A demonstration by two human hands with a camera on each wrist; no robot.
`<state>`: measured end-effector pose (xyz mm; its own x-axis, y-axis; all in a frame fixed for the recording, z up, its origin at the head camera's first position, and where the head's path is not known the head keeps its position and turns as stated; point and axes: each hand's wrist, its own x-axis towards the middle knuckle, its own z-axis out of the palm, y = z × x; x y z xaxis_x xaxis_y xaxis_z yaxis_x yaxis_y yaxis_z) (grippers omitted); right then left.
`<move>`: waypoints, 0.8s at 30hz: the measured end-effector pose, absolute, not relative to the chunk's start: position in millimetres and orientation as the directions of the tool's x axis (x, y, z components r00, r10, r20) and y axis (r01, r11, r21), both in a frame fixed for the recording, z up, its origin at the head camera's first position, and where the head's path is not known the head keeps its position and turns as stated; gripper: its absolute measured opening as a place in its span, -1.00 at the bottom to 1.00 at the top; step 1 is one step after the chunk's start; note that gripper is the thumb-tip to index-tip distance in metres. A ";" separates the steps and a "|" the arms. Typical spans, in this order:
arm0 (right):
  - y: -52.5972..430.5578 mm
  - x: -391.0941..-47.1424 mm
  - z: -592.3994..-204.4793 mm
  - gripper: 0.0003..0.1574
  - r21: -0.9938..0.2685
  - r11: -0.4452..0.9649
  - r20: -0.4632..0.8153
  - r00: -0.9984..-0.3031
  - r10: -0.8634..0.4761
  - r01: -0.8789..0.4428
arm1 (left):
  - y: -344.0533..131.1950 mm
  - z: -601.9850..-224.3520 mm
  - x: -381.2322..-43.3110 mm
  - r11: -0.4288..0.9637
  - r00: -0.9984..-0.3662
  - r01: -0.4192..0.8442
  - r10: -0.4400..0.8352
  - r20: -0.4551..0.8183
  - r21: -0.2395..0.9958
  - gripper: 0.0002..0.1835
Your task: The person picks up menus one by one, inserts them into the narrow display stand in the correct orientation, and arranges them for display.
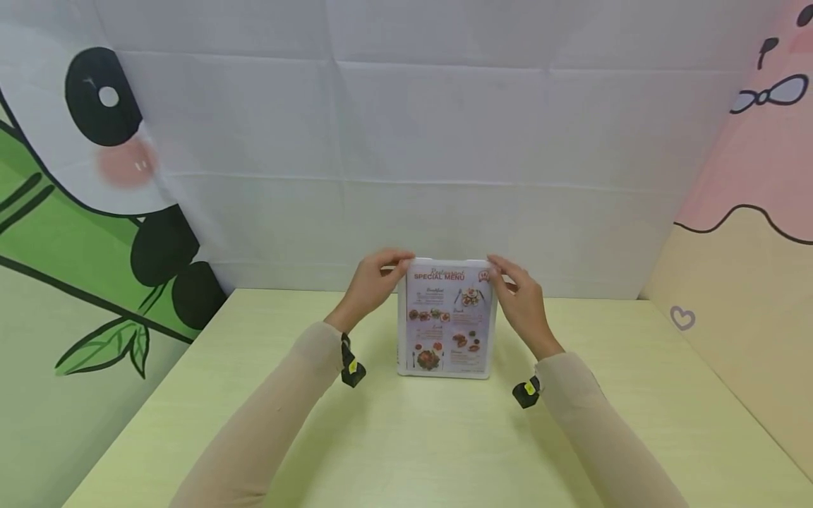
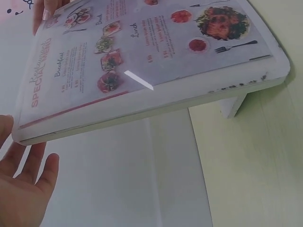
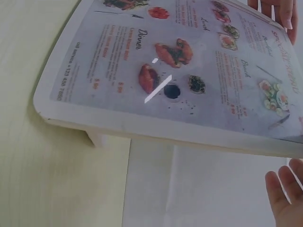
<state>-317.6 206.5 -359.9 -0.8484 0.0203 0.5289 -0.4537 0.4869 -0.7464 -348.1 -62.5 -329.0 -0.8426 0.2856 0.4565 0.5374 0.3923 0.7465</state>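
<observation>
A white-framed menu stand, printed "Restaurant Special Menu" with food pictures, stands upright on the table with its front towards me. Its upper left corner is pinched by my left hand, thumb at the front. At the upper right corner my right hand holds the edge in the same way. The left wrist view shows the left fingers behind the board, and a short support leg at its back. Behind the board in the right wrist view are the right fingers.
The pale yellow-green table spreads around the stand. A creased white cloth wall rises at the back. Cartoon-printed panels flank it, with a green one on the left and a pink and cream one on the right.
</observation>
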 end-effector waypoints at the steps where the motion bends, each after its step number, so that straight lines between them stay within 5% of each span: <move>1: 207.2 -317.1 -361.4 -0.47 -0.734 0.507 0.528 -0.849 0.005 -0.453 | -62.8 -330.9 -346.8 0.393 -0.841 0.540 0.289 0.458 0.744 -0.68; 12: 213.3 -310.1 -387.5 -0.08 -0.559 0.698 0.476 -0.863 -0.172 -0.448 | -65.1 -351.8 -331.6 0.541 -0.802 0.597 0.386 0.456 0.592 -0.29; 24: 220.0 -298.5 -401.1 0.18 -0.329 0.888 0.419 -0.892 -0.168 -0.321 | -76.8 -388.0 -315.1 0.895 -0.861 0.430 0.367 0.351 0.119 -0.02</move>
